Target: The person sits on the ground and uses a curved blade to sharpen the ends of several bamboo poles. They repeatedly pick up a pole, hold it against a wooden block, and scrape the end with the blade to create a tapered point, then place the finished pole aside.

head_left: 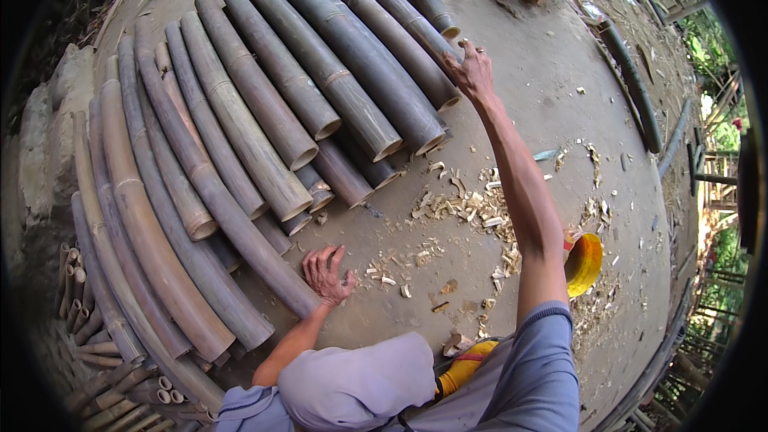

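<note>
- Apparently touching a dark bamboo pole (400,13) with the right hand (472,72), grip unclear
- Slanting lengthwise, roughly toward the yellow container (597,260)
- Well apart, left of the container, spreading the left hand (326,276)

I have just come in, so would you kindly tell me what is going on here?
A bare-handed person in a greyish-blue top is beside long, round bamboo poles laid out on a grey floor. The right hand is at the near end of a dark grey bamboo pole; how firmly it holds is unclear. The left hand, fingers spread, is beside the near end of a purplish-brown bamboo pole. Pale, curled shavings lie scattered about.
</note>
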`<state>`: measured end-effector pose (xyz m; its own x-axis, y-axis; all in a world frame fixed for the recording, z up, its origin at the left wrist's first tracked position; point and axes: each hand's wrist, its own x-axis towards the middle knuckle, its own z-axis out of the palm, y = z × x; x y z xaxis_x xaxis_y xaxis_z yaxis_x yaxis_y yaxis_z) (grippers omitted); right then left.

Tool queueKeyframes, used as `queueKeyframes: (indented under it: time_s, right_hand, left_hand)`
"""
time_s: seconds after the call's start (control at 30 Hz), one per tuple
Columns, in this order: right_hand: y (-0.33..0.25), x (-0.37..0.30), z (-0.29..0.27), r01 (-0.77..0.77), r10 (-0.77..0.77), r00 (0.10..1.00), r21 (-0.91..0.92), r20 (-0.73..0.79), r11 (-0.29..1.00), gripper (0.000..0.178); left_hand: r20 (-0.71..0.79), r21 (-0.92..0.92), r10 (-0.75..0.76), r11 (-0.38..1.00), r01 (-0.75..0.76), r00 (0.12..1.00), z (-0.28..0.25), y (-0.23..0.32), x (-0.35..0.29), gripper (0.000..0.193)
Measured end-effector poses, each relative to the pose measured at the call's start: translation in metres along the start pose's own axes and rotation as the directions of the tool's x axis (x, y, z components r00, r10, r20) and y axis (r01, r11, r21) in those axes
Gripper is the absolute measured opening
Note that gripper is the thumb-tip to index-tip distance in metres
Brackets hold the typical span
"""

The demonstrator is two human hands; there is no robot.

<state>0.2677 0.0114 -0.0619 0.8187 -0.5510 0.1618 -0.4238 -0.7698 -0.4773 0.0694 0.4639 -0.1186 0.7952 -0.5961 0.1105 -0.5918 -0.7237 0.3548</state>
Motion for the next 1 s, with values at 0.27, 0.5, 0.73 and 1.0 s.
queueKeyframes:
  time_s: [0.27,0.5,0.73,1.0]
  right_hand:
    - [0.021,0.054,0.04,-0.077,0.09,0.989,0.11,-0.116,0.991,0.07]
    - [0.003,0.09,0.053,-0.292,0.263,0.953,0.22,0.153,0.931,0.076]
    - [0.006,0.095,0.05,-0.366,0.347,0.919,0.074,0.186,0.928,0.067]
    - [0.046,0.034,0.009,-0.004,0.0,0.998,0.063,0.065,0.998,0.051]
  left_hand:
    - [0.011,-0.024,0.014,1.0,-0.014,1.0,0.0,0.001,0.005,0.056]
    - [0.015,-0.023,0.008,1.0,-0.008,1.0,-0.003,0.0,0.003,0.056]
    - [0.013,-0.032,0.01,0.999,-0.01,1.0,-0.008,-0.001,0.003,0.056]
    - [0.004,-0.038,-0.012,0.999,0.012,1.0,-0.005,0.0,0.002,0.057]
